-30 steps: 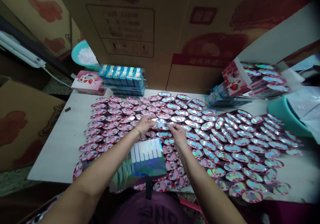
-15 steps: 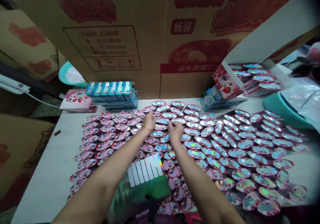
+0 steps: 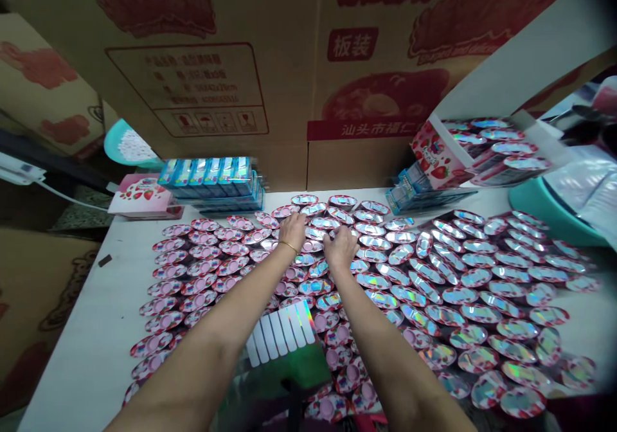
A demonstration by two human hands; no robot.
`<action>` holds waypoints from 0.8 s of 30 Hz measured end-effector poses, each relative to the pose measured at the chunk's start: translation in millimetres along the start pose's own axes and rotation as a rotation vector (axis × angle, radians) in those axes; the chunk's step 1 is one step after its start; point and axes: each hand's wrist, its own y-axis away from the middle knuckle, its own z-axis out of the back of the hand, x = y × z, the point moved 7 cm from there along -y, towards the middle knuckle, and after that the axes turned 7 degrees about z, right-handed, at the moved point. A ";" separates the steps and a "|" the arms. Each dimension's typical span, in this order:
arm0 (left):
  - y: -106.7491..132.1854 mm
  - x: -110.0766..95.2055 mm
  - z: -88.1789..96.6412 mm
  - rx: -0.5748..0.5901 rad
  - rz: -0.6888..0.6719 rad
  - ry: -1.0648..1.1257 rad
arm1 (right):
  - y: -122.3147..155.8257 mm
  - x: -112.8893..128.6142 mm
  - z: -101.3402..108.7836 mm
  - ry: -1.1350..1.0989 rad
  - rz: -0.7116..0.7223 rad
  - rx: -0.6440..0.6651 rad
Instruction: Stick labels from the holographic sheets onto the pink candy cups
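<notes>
The left hand [image 3: 292, 231] lay palm down with its fingers bent forward, the tips resting on the far middle rows of oval cards [image 3: 315, 233]. A thin bracelet [image 3: 288, 246] sat on its wrist. The right hand [image 3: 340, 248] was just beside it, knuckles up and fingers curled under onto the same rows. Whether either hand pinched a card could not be told, since the fingertips were hidden. One shiny card showed in the narrow gap between the two hands.

The cards covered most of the table [image 3: 91, 335] in overlapping rows, pink-faced ones [image 3: 202, 261] on the left and rainbow-foil ones [image 3: 457, 278] on the right. Between the forearms, near the body, lay a foil sheet with white strips [image 3: 279, 332]. The cards ran up to the near edge and close to the right edge. Bare tabletop was left as a wide strip along the left side, with only a small dark piece [image 3: 105, 260] on it, and a thinner strip along the back.

At the back left stood a stack of blue boxes [image 3: 212, 176], touching a pink strawberry box [image 3: 144, 202], with a teal bowl [image 3: 123, 146] behind them off the table. At the back right a tilted display carton [image 3: 434, 155] held more foil cards, and a teal basin [image 3: 544, 210] sat at the right edge. Tall cardboard cartons [image 3: 289, 78] closed off the far side right behind the table.
</notes>
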 end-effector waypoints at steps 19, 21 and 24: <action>227.9 132.9 67.6 0.707 0.251 0.455 | 209.0 150.7 -6.3 -0.128 1.101 0.809; 228.7 128.7 68.8 0.712 0.247 0.496 | 216.3 147.3 -6.9 -0.126 1.188 0.788; 229.2 127.1 69.4 0.696 0.253 0.526 | 219.9 144.0 3.7 -0.184 1.281 0.746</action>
